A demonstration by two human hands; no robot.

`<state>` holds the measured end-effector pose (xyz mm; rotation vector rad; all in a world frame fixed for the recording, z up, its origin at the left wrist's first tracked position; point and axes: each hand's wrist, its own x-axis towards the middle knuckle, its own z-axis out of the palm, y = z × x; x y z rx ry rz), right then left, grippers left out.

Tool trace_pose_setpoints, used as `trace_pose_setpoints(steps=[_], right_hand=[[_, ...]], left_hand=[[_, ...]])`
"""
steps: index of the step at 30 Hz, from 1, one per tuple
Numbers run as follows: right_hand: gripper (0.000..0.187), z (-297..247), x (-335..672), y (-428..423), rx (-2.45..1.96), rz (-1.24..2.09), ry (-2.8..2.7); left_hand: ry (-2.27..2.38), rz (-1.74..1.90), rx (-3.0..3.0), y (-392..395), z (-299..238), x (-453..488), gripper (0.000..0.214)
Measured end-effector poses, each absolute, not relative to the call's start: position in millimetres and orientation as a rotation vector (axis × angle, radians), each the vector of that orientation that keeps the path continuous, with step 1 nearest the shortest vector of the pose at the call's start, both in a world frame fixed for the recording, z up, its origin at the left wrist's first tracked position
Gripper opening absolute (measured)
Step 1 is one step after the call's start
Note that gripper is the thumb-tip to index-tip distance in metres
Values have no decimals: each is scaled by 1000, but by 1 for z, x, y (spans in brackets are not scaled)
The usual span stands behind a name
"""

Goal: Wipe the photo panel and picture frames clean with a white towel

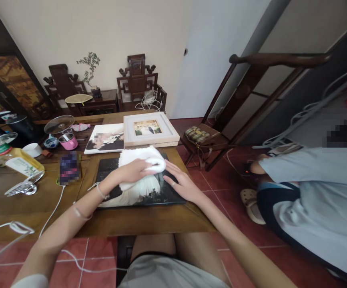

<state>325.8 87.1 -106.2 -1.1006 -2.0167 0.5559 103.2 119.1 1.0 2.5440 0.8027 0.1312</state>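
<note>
While left hand (135, 170) grips towel (139, 154), right hand (183, 184) rests unclenched on picture (145, 190); best press lightly, evenly.

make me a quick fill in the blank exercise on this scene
The cloth touched by the left hand is coloured ____.
The right hand wears a ____ on one finger.
The mug on the table is coloured ____.
The plaid bag rests on the seat of a wooden ____.

Missing words: white; ring; pink; chair.
</note>
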Motion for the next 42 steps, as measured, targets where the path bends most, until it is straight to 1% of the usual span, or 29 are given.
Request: trace_pose_setpoints(steps=[2, 4, 9, 13, 16, 20, 24, 28, 31, 34, 39, 42], right_hand=[[45, -105, 325, 87, -1104, 539, -2027], [45, -104, 325, 86, -1115, 526, -2034], [48, -107, 325, 86, -1108, 527, -2029], [49, -111, 326, 87, -1103, 556, -2019], [49, -114, 326, 88, -1102, 563, -2015], [49, -116, 325, 88, -1089, 557, -2000], [48, -114, 324, 87, -1094, 549, -2003], [48, -110, 325, 86, -1105, 549, -2015], [47, -110, 326, 86, -1112, 552, -2018], [47, -110, 326, 86, -1107, 555, -2010], [47, -109, 325, 86, -1096, 575, -2005], [47, -108, 324, 86, -1100, 575, -2006]], left_hand=[[751, 245, 2503, 134, 3, 119, 36], [740, 283, 2499, 142, 3, 133, 38], [827, 268, 2561, 143, -7, 135, 32], [944, 305, 2638, 127, -14, 103, 33], [1141, 167, 2663, 107, -15, 71, 34], [1272, 43, 2667, 85, -15, 26, 36], [1440, 101, 2702, 86, -21, -12, 43], [1374, 153, 2689, 98, -25, -29, 45], [1350, 109, 2564, 88, -17, -29, 48], [1257, 15, 2486, 51, -1, -20, 46], [965, -144, 2523, -25, 21, 1, 30], [942, -146, 2628, -36, 20, 6, 29]])
